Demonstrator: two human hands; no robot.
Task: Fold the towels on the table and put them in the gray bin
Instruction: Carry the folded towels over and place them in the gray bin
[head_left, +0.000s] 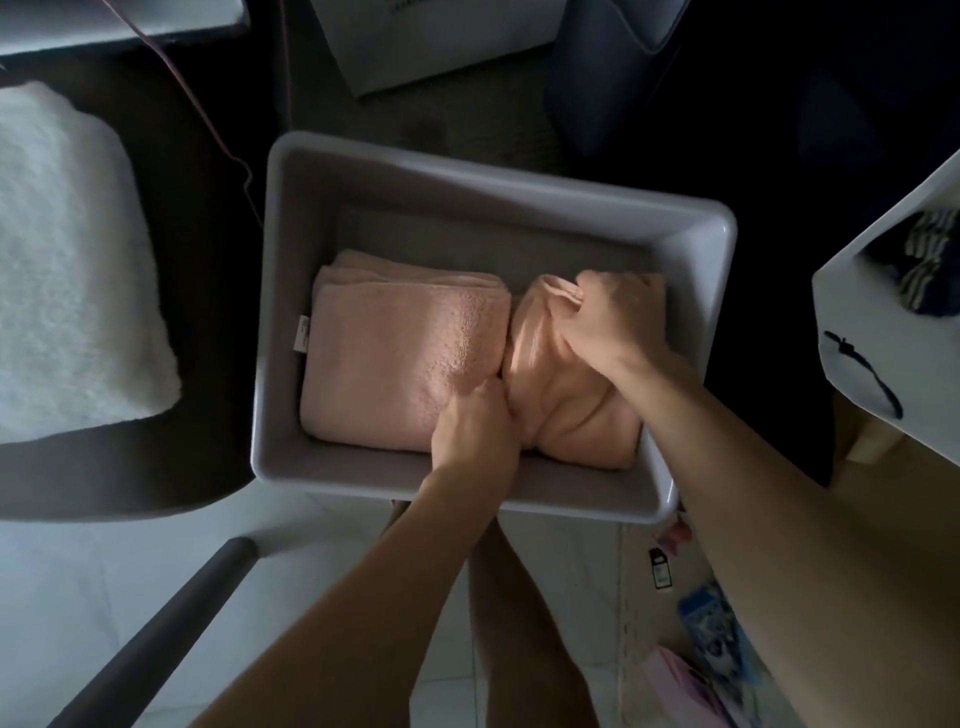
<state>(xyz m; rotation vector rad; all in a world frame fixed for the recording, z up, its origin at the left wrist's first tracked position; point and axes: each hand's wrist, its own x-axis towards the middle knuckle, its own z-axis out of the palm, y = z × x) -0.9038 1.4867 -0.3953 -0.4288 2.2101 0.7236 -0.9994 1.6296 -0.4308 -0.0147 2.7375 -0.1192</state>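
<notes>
— Two hands are inside the gray bin (498, 179), both on the second peach towel (571, 395). What does each grip look like?

— The right hand (610, 317) has its fingers curled into the cloth at the towel's far end, bunching a fold there. The left hand (470, 426) is curled at the near end, its fingertips tucked down into the seam between the two towels; it seems to pinch the towel's edge, though the fingertips themselves are hidden.

— Where do the towels lie?

— The first peach towel (400, 353) is folded flat in the left half of the bin, with a small label at its left edge. The second sits in the right half, touching the first, rumpled and puckered on top.

— Which step is this?

— Judging from the frame, placement: the second towel is being seated and tidied beside the first.

— And next?

— Likely letting go, smoothing the wrinkles, then turning to the white towel (67, 270), which lies on the dark surface (208, 260) to the left of the bin, still outside it. Whether it needs more folding I cannot tell.

— Anything else around?

— A white bag (883, 322) at the right edge, and tiled floor (78, 597) below.
</notes>
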